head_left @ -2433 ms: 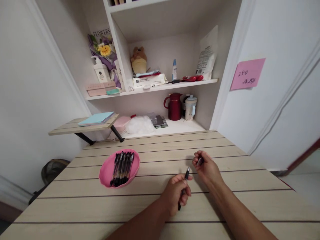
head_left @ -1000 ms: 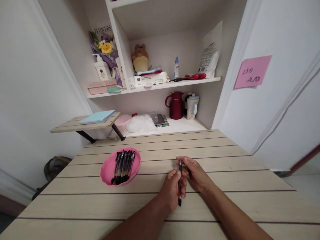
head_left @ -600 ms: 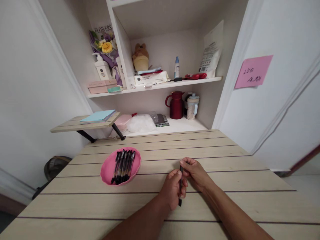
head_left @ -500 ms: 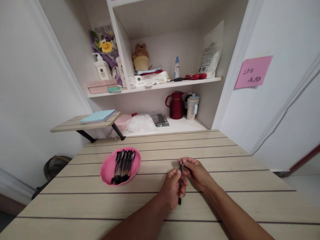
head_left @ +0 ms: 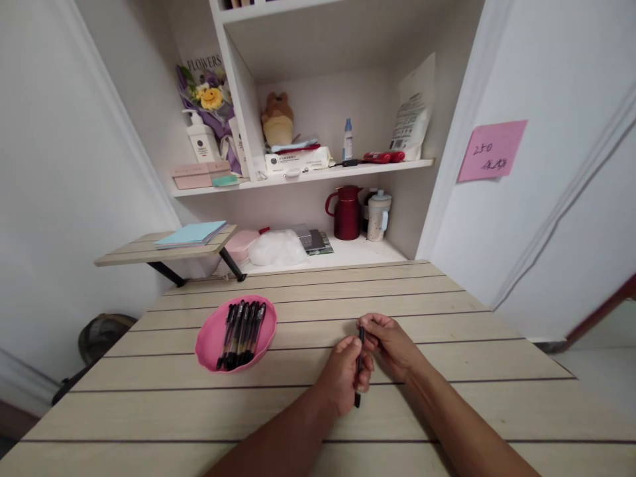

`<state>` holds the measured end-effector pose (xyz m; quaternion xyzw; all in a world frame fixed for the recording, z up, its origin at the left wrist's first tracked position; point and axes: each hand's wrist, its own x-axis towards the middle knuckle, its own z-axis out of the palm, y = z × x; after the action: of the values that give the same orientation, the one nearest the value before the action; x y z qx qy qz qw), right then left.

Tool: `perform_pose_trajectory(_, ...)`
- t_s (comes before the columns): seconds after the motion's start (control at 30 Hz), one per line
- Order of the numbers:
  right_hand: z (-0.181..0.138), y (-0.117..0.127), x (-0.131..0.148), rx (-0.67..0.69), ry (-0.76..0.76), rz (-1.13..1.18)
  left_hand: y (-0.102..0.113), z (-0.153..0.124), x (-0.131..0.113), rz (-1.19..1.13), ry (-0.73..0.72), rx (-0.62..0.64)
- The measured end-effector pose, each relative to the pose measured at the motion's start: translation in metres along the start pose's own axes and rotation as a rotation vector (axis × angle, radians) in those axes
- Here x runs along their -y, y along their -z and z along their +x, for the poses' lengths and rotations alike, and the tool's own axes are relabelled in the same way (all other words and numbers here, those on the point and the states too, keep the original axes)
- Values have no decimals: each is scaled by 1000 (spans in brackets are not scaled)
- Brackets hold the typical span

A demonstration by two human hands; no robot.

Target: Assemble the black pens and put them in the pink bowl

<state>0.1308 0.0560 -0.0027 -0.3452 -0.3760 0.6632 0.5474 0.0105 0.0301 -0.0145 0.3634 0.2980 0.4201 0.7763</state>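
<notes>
A dark pen (head_left: 360, 364) is held almost upright above the table, its black lower end showing beneath my left hand (head_left: 342, 374). That hand is closed, its thumb and fingers wrapped round the barrel. My right hand (head_left: 390, 341) is closed too, pinching the pen's upper end between thumb and fingertips, and the tip is hidden by them. To the left, a pink scalloped bowl (head_left: 209, 338) holds several black pens (head_left: 242, 334) lying side by side.
The slatted wooden table (head_left: 447, 411) carries a small raised shelf (head_left: 139, 248) with blue paper sheets (head_left: 193, 234) at its back left. Behind it stand white shelves with a red jug (head_left: 347, 213), a light tumbler (head_left: 378, 217) and a plastic bag (head_left: 278, 247).
My right fingertips have closed over the pen's silver tip, which showed before. The left hand keeps its grip. The view has shifted slightly.
</notes>
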Motion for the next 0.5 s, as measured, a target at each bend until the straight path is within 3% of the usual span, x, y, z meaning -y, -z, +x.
perform_pose_trajectory(0.3, -1, 0, 7, -32, -18, -9, -4, 8, 0, -27, 32, 5)
perform_pose_trajectory(0.5, 5, 9, 11, -83, 57, 72, -7, 14, 1, -78, 90, 57)
